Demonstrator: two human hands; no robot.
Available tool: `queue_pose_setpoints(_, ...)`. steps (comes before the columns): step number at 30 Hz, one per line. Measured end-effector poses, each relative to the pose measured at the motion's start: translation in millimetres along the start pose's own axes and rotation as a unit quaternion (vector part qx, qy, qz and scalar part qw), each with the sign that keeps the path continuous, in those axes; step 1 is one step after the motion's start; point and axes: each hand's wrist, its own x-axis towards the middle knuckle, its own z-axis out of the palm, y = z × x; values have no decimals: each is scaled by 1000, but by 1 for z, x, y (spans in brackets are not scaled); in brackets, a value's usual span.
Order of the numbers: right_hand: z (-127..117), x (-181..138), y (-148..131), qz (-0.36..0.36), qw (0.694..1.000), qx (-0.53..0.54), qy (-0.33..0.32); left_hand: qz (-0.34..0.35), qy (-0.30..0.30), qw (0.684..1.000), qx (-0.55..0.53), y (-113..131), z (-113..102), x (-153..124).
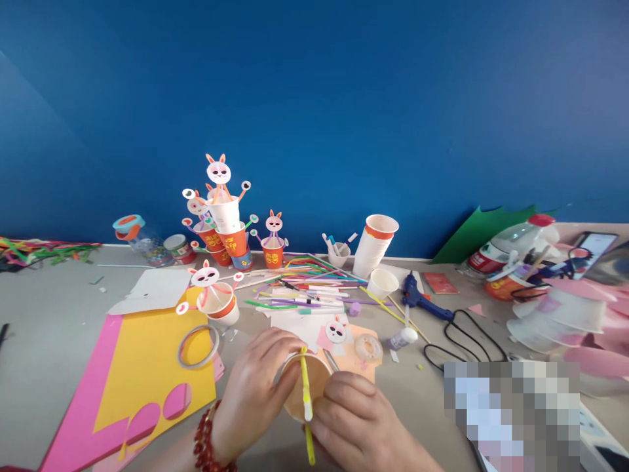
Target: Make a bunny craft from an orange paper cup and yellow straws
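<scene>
My left hand (253,393) wraps its fingers around a paper cup (301,387) held on its side, its open mouth facing me. A yellow straw (306,393) runs across the mouth of the cup and sticks out below it. My right hand (356,419) is closed against the cup's right side, pinching the straw near its lower part. A red bead bracelet (204,439) sits on my left wrist. A paper bunny face (337,330) lies on peach paper just beyond the cup.
Yellow paper (142,367) and pink paper (78,419) lie at left with a tape ring (198,346). Finished bunny cups (223,223) stand at the back, next to a stack of cups (374,244). Straws and pens (304,288), a blue glue gun (417,298) and its cable (462,341) lie ahead.
</scene>
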Motion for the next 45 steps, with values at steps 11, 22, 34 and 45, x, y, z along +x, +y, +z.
queue_pose_setpoints(11, 2, -1, 1, 2, 1000, 1, -2, -20, -17, 999, -19, 0, 0, -2)
queue_pose_setpoints(22, 1, -1, 0, 3, 1000, 0, 5, -25, -2, 999, -27, 0, 0, -1)
queue_pose_setpoints(34, 0, -2, 1, 5, 1000, 10, -5, -15, 20, 1000, -11, -3, -2, 3)
queue_pose_setpoints(45, 0, -3, 2, 6, 999, 32, 2, -10, 46, 999, 1, 0, -2, 4)
